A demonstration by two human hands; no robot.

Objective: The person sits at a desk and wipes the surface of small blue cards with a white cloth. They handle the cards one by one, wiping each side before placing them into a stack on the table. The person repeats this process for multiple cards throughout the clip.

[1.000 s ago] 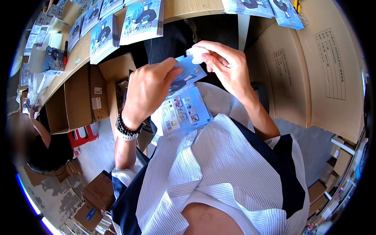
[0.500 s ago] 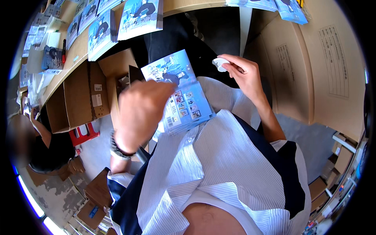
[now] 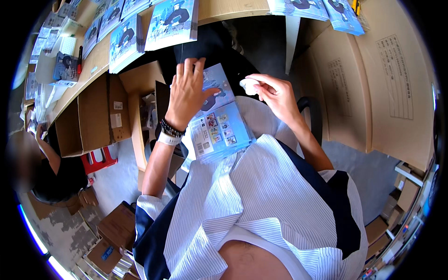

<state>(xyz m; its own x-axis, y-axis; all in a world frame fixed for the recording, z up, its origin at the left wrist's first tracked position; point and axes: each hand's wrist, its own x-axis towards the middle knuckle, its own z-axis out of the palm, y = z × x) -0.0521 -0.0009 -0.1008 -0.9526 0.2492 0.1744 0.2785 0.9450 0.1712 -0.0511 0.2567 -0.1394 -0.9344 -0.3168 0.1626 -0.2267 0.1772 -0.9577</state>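
On my lap lies a stack of blue printed booklets (image 3: 235, 126), the top one showing a figure on its far part and several small pictures with a barcode on its near part. My left hand (image 3: 189, 91) is over the left side of the far part, fingers spread and nothing in its grasp; whether the palm touches the paper I cannot tell. To the right of the stack, my right hand (image 3: 275, 95) pinches a small white rounded piece (image 3: 249, 86) between thumb and fingers. Its exact kind is unclear.
Stacks of similar blue booklets (image 3: 172, 23) line the edge of the wooden table (image 3: 233, 7) ahead. Open cardboard boxes (image 3: 100, 109) stand below it on the left. Large flat cartons (image 3: 359, 88) lean at the right. Another person (image 3: 51, 163) sits at far left, near a red stool (image 3: 100, 161).
My left hand has moved up and away from me, and its fingers have spread above the booklet. My right hand has shifted slightly left, still pinching the white piece.
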